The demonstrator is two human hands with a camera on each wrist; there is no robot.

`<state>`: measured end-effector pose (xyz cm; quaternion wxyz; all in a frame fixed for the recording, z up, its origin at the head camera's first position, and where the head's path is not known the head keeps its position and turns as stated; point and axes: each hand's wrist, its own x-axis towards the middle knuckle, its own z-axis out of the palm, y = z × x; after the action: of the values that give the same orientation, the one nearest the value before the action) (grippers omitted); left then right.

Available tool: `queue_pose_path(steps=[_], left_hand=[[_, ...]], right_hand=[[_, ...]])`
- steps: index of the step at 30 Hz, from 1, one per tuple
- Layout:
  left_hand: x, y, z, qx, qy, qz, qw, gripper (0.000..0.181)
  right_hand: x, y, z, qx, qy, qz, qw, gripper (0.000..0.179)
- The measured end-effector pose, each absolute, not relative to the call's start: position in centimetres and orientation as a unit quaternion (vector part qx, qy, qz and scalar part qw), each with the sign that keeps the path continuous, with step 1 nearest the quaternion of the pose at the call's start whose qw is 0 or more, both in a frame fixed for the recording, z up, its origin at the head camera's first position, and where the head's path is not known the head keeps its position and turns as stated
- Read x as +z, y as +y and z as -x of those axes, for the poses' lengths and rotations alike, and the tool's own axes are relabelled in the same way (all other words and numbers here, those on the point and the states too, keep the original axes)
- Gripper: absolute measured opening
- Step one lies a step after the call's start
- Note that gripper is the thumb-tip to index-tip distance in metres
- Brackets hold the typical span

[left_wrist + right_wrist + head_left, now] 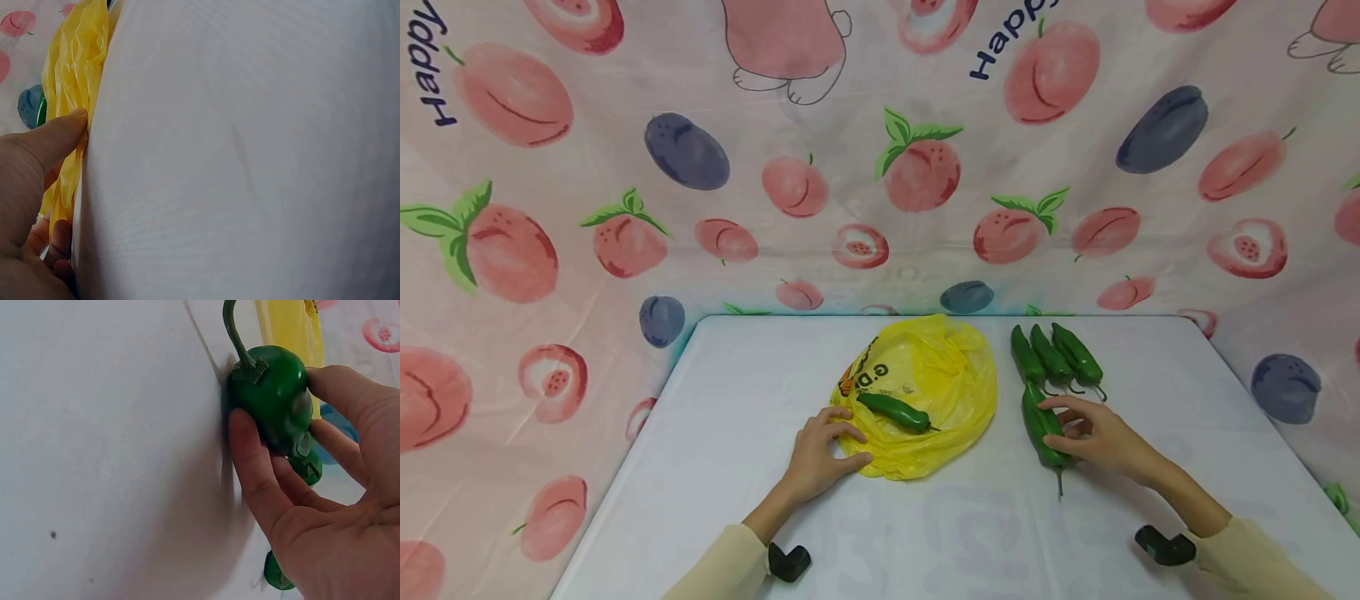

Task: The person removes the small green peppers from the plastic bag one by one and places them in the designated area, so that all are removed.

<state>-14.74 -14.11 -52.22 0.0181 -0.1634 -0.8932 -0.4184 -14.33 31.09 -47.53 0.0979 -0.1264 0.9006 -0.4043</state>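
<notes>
A long green chili pepper [1040, 429] lies on the white table, its stem toward the front. My right hand [1101, 437] grips it from the right, thumb and fingers on opposite sides, as the right wrist view also shows. A yellow plastic bag [958, 367] lies spread out left of it, with one green chili pepper [895, 412] on top. My left hand [822, 450] rests at the bag's lower left edge, thumb and fingers spread apart. In the left wrist view its thumb [65, 131] touches the crumpled bag [78, 56]; the other fingers are partly hidden.
Three more green chili peppers [1052, 357] lie side by side just beyond the gripped one, near the table's back edge. Behind the white table [760, 375] hangs a fruit-printed cloth [820, 133]. Dark devices [1165, 546] sit at both wrists.
</notes>
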Motion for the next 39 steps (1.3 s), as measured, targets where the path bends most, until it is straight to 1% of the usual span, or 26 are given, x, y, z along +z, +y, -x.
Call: queue_pose_path(steps=[20,39], left_hand=[[-52.00,-14.01,14.68,-0.422,-0.892,0.161,0.016,0.019],[-52.00,-14.03,14.64,-0.424,-0.891,0.159,0.012,0.019]], right_hand=[[-47.30,30.92,14.43,-0.408,0.898,0.103,0.127,0.054],[-47.64,30.94,14.46,-0.401,0.903,0.104,0.113,0.053]])
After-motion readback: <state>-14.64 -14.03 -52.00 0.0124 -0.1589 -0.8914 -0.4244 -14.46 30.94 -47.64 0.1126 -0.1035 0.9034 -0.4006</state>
